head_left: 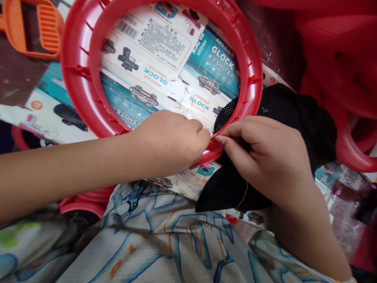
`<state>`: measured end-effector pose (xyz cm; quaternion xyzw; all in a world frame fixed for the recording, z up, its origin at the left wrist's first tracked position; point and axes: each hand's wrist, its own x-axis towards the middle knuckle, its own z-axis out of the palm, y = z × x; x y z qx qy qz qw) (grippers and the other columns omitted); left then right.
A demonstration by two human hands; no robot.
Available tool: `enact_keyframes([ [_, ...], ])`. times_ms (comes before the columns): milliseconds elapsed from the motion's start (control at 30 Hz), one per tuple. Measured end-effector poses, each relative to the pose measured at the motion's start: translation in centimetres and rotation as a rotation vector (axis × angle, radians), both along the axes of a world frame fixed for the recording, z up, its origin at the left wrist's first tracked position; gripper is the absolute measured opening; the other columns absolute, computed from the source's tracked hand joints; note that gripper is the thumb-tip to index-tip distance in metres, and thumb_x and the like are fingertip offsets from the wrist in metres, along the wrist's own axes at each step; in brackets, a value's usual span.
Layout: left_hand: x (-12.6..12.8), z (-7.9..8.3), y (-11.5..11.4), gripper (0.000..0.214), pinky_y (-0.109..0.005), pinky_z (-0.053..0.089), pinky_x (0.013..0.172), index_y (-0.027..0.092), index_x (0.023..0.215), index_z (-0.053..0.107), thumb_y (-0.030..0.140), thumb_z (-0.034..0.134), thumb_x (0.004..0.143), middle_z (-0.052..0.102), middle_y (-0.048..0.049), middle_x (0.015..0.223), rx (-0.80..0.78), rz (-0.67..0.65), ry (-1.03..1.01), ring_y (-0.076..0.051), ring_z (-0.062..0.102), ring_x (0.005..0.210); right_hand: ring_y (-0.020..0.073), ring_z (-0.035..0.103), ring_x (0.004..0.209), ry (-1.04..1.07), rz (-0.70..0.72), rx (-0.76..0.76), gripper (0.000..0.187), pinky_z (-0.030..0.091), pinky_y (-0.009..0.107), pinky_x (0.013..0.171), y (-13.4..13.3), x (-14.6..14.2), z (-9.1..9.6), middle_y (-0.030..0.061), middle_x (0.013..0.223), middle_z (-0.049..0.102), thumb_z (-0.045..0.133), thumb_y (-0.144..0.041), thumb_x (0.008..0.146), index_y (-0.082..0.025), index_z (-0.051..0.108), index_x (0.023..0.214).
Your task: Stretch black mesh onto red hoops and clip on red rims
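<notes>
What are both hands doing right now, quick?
Left hand: closed, gripping the lower rim of the red ring.
Right hand: closed, pinching the black mesh at that rim.

"What's out of sight?"

"The ring (pixel 73 70) runs off the top edge, and its near rim vanishes under the left hand (pixel 173 137) gripping it."

"The mesh (pixel 294 114)?"

"Largely buried under the right hand (pixel 265 153) pinching it; those curled fingertips are hidden. The scoop (pixel 44 27) is cut off at the left, and the box (pixel 165 43) print is too small to read."
</notes>
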<state>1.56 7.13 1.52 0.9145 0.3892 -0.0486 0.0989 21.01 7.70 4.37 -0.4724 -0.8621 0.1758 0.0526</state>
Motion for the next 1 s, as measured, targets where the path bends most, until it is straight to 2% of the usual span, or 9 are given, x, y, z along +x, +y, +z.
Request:
enact_keyframes([
  [133, -0.1, -0.2, -0.1, 0.034, -0.029, 0.030, 0.055, 0.015, 0.084, 0.068, 0.021, 0.035, 0.093, 0.062, -0.0084, 0.067, 0.005, -0.007, 0.013, -0.023, 0.068, 0.071, 0.0206, 0.065, 0.073, -0.050, -0.084, -0.043, 0.018, 0.039, 0.032, 0.065, -0.1, -0.2, -0.3, 0.0056, 0.081, 0.074, 0.058, -0.020, 0.092, -0.020, 0.073, 0.081],
  [300, -1.3, -0.9, 0.4, 0.036, -0.032, 0.031, 0.055, 0.018, 0.082, 0.068, 0.025, 0.035, 0.092, 0.059, -0.0078, 0.060, 0.076, -0.036, -0.029, -0.025, 0.065, 0.065, 0.0149, 0.051, 0.052, -0.061, -0.168, -0.098, 0.023, 0.029, 0.031, 0.056, -0.2, -0.1, -0.6, 0.0013, 0.058, 0.062, 0.065, -0.024, 0.089, -0.020, 0.067, 0.066],
  [433, -3.6, -1.2, 1.4, 0.048, -0.036, 0.033, 0.056, 0.024, 0.093, 0.072, 0.048, 0.031, 0.098, 0.064, -0.0076, 0.064, 0.105, -0.146, -0.014, -0.025, 0.062, 0.062, 0.0128, 0.053, 0.053, 0.045, -0.162, -0.180, 0.018, 0.033, 0.029, 0.056, -0.5, -0.3, -0.7, -0.0005, 0.061, 0.065, 0.065, -0.017, 0.085, -0.020, 0.067, 0.067],
  [500, -4.1, -1.0, 1.5, 0.054, -0.036, 0.032, 0.054, 0.026, 0.098, 0.072, 0.059, 0.029, 0.098, 0.067, -0.0072, 0.068, 0.117, -0.155, 0.000, -0.024, 0.060, 0.060, 0.0128, 0.055, 0.055, 0.060, -0.159, -0.190, 0.018, 0.034, 0.028, 0.057, -0.6, -0.5, -0.8, -0.0005, 0.063, 0.066, 0.064, -0.015, 0.085, -0.020, 0.067, 0.069],
  [533, -4.0, -0.8, 1.4, 0.054, -0.036, 0.031, 0.054, 0.026, 0.097, 0.072, 0.059, 0.029, 0.099, 0.067, -0.0069, 0.068, 0.133, -0.149, 0.002, -0.025, 0.060, 0.061, 0.0130, 0.056, 0.057, 0.059, -0.159, -0.189, 0.018, 0.035, 0.028, 0.057, -0.6, -0.6, -0.9, -0.0003, 0.065, 0.067, 0.063, -0.015, 0.086, -0.020, 0.068, 0.069],
  [633, -2.9, -0.3, 0.5, 0.040, -0.037, 0.032, 0.055, 0.022, 0.082, 0.069, 0.035, 0.036, 0.102, 0.062, -0.0070, 0.067, 0.231, -0.109, -0.048, -0.026, 0.061, 0.066, 0.0134, 0.058, 0.059, 0.051, -0.153, -0.183, 0.017, 0.035, 0.028, 0.057, -0.6, -0.7, -1.1, 0.0007, 0.067, 0.068, 0.063, -0.016, 0.087, -0.019, 0.069, 0.070],
  [733, -1.4, -0.1, -0.4, 0.032, -0.035, 0.034, 0.056, 0.018, 0.077, 0.066, 0.012, 0.040, 0.094, 0.059, -0.0076, 0.069, 0.228, -0.034, -0.121, -0.025, 0.063, 0.069, 0.0131, 0.058, 0.059, 0.049, -0.138, -0.168, 0.017, 0.035, 0.028, 0.057, -0.6, -0.6, -1.1, 0.0011, 0.067, 0.068, 0.064, -0.015, 0.086, -0.018, 0.069, 0.070],
  [833, -0.5, -0.1, -0.5, 0.031, -0.033, 0.031, 0.054, 0.015, 0.083, 0.069, 0.007, 0.041, 0.091, 0.059, -0.0075, 0.069, 0.141, 0.033, -0.094, -0.024, 0.062, 0.066, 0.0131, 0.059, 0.059, 0.032, -0.094, -0.113, 0.018, 0.036, 0.028, 0.057, -0.8, -0.7, -0.9, 0.0016, 0.068, 0.069, 0.062, -0.017, 0.089, -0.018, 0.070, 0.072],
  [1000, 0.0, 0.1, 0.4, 0.025, -0.031, 0.024, 0.051, 0.013, 0.086, 0.070, 0.010, 0.046, 0.091, 0.060, -0.0086, 0.070, 0.025, 0.017, 0.047, -0.026, 0.065, 0.069, 0.0180, 0.067, 0.070, 0.016, 0.048, 0.151, 0.029, 0.043, 0.029, 0.061, -1.1, -0.7, -1.2, 0.0053, 0.071, 0.071, 0.050, -0.021, 0.098, -0.015, 0.070, 0.078],
])
